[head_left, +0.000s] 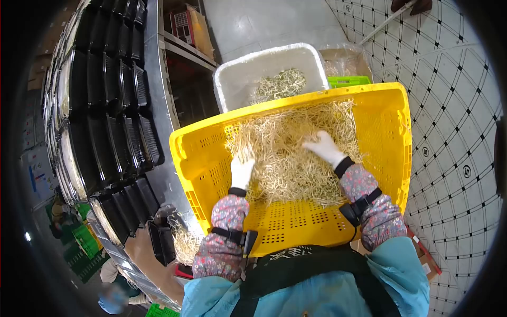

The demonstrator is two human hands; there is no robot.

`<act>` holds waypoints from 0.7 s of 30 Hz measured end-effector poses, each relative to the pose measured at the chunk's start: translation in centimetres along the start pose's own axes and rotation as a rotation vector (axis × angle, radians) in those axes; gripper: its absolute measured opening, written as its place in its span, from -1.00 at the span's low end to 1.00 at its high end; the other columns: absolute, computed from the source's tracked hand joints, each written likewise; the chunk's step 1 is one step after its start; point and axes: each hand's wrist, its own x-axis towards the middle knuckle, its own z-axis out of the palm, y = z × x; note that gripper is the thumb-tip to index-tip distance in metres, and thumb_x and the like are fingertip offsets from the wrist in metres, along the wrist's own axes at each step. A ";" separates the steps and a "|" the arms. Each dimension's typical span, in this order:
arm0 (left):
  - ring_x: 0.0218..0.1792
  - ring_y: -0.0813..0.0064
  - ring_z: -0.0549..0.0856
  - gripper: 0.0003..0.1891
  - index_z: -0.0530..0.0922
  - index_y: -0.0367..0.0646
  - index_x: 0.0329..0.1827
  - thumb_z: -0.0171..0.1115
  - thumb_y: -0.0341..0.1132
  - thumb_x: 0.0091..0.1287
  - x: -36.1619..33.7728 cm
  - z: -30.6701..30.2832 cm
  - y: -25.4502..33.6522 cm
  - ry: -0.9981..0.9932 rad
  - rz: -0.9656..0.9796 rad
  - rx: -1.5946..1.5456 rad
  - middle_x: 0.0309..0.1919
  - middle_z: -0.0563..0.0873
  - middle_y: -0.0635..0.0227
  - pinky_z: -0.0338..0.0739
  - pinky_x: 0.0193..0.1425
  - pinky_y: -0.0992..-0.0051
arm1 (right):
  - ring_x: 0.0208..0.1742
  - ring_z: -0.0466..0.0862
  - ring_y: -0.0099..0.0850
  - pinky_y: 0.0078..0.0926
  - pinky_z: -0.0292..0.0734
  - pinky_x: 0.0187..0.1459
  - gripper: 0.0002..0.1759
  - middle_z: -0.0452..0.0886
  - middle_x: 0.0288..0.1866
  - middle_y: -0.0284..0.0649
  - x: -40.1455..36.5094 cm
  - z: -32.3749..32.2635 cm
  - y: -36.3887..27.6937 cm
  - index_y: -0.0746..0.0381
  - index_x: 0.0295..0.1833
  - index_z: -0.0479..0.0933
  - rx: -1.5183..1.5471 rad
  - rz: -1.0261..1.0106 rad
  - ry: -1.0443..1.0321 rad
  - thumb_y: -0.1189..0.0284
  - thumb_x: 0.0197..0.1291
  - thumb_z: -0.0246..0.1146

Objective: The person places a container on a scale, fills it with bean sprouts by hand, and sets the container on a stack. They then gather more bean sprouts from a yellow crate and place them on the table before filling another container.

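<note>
A yellow perforated crate (383,124) stands in front of me, tilted. Across its floor lies a thick heap of pale, thin strands that look like bean sprouts (288,174). On the crate's left side, my left hand (242,173), in a white glove, is closed on a clump of them; the strands hide its fingertips. My right hand (326,149), also white-gloved, is over the right part of the heap. Its fingers stretch leftward, apart, touching strands that are blurred there.
Behind the crate stands a white tub (227,79) holding greenish bits. Stacked black trays (108,100) line the left, and a single black tray (161,242) lies by a small sprout pile (185,243). Another person (113,296) is at lower left. Patterned flooring (443,132) extends right.
</note>
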 end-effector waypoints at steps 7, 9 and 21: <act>0.35 -0.10 0.40 -0.14 0.32 -0.40 0.30 0.50 -0.04 0.03 5.5 6.3 0.0 0.257 0.204 0.800 0.36 0.37 -0.16 0.34 0.41 0.16 | 0.24 0.54 -0.02 -0.07 0.47 0.23 -0.27 0.51 0.28 0.07 5.2 6.1 2.6 0.13 0.41 0.36 -0.894 -0.222 0.135 0.09 0.16 0.31; 0.17 -0.10 0.56 -0.19 0.33 -0.33 0.28 0.49 -0.09 0.02 3.2 6.9 0.4 0.168 0.095 0.814 0.22 0.51 -0.15 0.49 0.21 0.10 | 0.33 0.46 -0.02 0.01 0.45 0.21 -0.20 0.43 0.38 0.02 0.8 8.9 -0.9 0.08 0.46 0.30 -0.984 -0.031 -0.229 0.11 0.11 0.36; 0.06 0.40 0.67 -0.23 0.11 -0.32 0.54 0.19 -0.66 0.25 -2.4 1.2 -2.2 0.058 -0.222 -0.415 0.21 0.59 0.15 0.57 0.21 0.41 | 0.21 0.56 -0.12 -0.26 0.46 0.22 -0.26 0.56 0.22 0.05 0.9 4.0 -0.3 0.17 0.42 0.38 -0.545 -0.035 -0.104 0.28 0.10 0.40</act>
